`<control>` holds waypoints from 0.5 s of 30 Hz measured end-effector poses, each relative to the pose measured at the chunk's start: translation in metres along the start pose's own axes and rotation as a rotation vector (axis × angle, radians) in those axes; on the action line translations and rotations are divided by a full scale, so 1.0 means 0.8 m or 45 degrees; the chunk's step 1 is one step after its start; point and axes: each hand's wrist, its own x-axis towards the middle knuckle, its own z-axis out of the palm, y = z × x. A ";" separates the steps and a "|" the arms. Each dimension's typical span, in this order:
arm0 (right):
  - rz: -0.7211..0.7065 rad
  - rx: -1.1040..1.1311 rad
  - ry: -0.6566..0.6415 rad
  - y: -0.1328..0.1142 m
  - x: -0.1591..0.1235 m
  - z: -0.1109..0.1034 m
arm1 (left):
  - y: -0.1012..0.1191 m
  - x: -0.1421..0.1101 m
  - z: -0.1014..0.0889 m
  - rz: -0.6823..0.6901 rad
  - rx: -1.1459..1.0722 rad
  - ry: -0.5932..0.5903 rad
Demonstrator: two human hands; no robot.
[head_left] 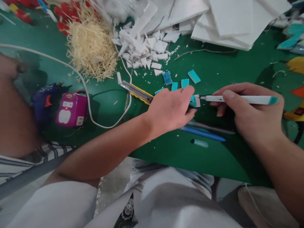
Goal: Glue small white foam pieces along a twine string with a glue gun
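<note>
My right hand [251,104] is closed around a white marker [242,99] with a teal end. The marker's tip points left at a small foam piece [195,100], partly teal and partly white. My left hand [172,104] pinches that foam piece against the green table; some of it is hidden under the fingers. Just beyond lie several teal foam pieces [194,76] and a darker blue one [167,78]. A yellow utility knife [139,92] rests left of my left hand. Below the hands are a blue pen [204,133], a dark pen [213,127] and a marker cap [200,143].
White foam scraps [147,47] and foam sheets [230,19] lie at the back, beside a heap of straw [91,47]. A magenta power adapter [71,109], a white cord [86,95] and a blue glue gun [45,101] are left, near another person's arm [16,110].
</note>
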 end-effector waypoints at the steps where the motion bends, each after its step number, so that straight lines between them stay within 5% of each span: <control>1: 0.012 -0.010 -0.012 0.000 0.000 0.000 | 0.000 0.000 0.000 0.002 0.005 -0.010; 15: -0.008 -0.037 -0.042 -0.001 0.002 -0.001 | -0.003 0.003 0.000 -0.013 -0.008 -0.038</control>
